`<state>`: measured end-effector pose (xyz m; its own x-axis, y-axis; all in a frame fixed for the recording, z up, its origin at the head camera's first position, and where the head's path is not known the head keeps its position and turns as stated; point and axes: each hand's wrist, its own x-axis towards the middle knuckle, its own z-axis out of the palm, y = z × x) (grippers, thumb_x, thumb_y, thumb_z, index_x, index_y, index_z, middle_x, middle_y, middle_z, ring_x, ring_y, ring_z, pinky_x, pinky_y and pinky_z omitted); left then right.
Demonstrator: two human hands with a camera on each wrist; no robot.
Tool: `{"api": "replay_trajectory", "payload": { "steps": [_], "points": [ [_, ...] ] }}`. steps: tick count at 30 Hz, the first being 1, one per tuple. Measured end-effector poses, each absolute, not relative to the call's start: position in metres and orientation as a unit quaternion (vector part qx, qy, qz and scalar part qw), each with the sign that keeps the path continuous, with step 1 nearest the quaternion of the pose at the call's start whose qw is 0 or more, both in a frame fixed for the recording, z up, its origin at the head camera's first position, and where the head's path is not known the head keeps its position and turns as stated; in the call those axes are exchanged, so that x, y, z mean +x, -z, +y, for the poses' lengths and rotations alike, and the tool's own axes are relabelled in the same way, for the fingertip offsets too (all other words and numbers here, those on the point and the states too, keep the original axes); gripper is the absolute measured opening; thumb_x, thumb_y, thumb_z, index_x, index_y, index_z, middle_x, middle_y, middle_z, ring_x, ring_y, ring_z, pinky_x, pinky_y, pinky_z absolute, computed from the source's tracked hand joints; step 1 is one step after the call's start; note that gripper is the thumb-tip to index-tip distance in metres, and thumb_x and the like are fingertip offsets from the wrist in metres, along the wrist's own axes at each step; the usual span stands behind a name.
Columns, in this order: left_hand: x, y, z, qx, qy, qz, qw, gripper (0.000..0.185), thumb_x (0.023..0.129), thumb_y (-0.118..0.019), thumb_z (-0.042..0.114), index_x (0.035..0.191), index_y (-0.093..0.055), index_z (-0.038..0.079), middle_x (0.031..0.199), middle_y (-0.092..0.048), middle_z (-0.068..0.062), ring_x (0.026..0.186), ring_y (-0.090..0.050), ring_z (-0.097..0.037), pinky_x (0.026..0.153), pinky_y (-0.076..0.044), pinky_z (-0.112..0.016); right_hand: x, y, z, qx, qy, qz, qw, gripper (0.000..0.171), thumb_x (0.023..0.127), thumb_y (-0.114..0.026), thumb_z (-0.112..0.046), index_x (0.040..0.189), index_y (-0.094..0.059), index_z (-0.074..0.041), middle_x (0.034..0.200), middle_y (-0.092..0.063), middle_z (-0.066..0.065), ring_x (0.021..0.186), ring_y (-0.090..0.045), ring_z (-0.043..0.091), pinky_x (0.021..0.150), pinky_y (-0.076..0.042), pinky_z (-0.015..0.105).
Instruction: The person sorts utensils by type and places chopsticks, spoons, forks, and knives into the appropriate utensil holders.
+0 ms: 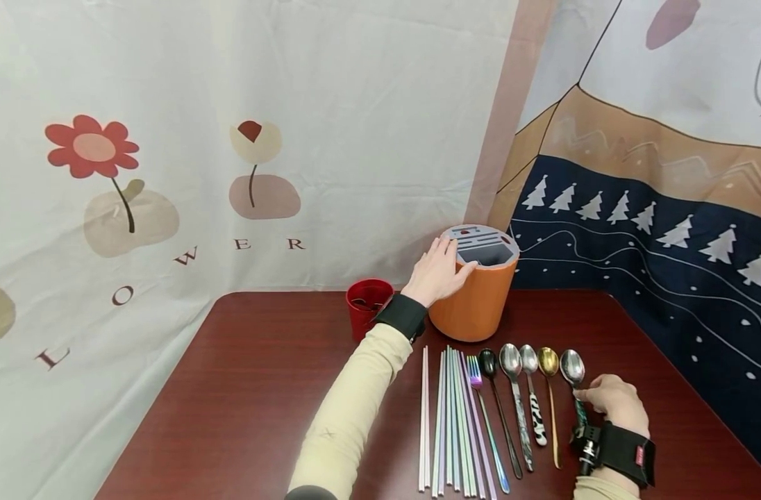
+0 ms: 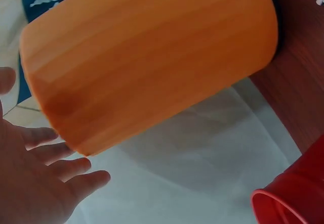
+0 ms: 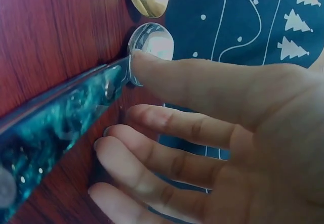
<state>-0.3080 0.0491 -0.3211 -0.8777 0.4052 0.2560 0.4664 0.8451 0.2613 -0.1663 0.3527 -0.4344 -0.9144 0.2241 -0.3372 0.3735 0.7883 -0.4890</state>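
My left hand (image 1: 439, 272) rests on the top rim of an orange cutlery holder (image 1: 474, 305) with a grey slotted lid. Its fingers are spread and nearly straight in the left wrist view. At the right end of a cutlery row, my right hand (image 1: 616, 399) reaches a silver spoon (image 1: 572, 366) with a green marbled handle (image 3: 66, 128). The thumb tip meets the spoon's neck in the right wrist view. The other fingers, loosely bent, stay a little apart from the handle. Beside that spoon lies a gold spoon (image 1: 548, 362).
Chopsticks (image 1: 455, 423), a rainbow fork (image 1: 475, 375), a black spoon (image 1: 488, 362) and two silver spoons (image 1: 511, 361) lie side by side on the dark red table (image 1: 255, 403). A red cup (image 1: 358, 319) stands left of the holder. Printed cloth (image 1: 355, 104) hangs behind.
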Motion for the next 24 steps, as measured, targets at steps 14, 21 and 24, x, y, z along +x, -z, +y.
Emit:
{"api": "replay_trajectory", "payload": {
  "steps": [14, 21, 24],
  "points": [
    [-0.314, 0.321, 0.067, -0.173, 0.115, -0.972, 0.107, 0.071, 0.095, -0.035, 0.061, 0.140, -0.044, 0.007, 0.149, -0.041, -0.005, 0.142, -0.031, -0.019, 0.110, -0.038, -0.037, -0.173, 0.438, 0.346, 0.171, 0.289, 0.929, 0.155, 0.029, 0.085, -0.065, -0.021, 0.059, -0.054, -0.013, 0.057, -0.051, 0.000, 0.058, -0.053, 0.019, 0.055, -0.043, 0.030],
    [-0.315, 0.322, 0.070, -0.171, 0.080, -0.975, 0.116, 0.073, 0.094, -0.032, 0.064, 0.140, -0.045, 0.009, 0.148, -0.042, -0.004, 0.138, -0.036, -0.017, 0.108, -0.040, -0.036, -0.176, 0.439, 0.345, 0.165, 0.269, 0.933, 0.171, 0.026, 0.085, -0.065, -0.020, 0.066, -0.057, -0.006, 0.062, -0.055, 0.006, 0.060, -0.055, 0.020, 0.057, -0.043, 0.032],
    [-0.314, 0.320, 0.070, -0.174, 0.073, -0.975, 0.119, 0.072, 0.094, -0.032, 0.064, 0.139, -0.046, 0.009, 0.146, -0.044, -0.004, 0.136, -0.038, -0.017, 0.108, -0.041, -0.037, -0.175, 0.440, 0.346, 0.164, 0.271, 0.933, 0.169, 0.024, 0.085, -0.064, -0.020, 0.070, -0.059, -0.002, 0.066, -0.058, 0.010, 0.062, -0.057, 0.021, 0.058, -0.045, 0.033]
  ]
}}
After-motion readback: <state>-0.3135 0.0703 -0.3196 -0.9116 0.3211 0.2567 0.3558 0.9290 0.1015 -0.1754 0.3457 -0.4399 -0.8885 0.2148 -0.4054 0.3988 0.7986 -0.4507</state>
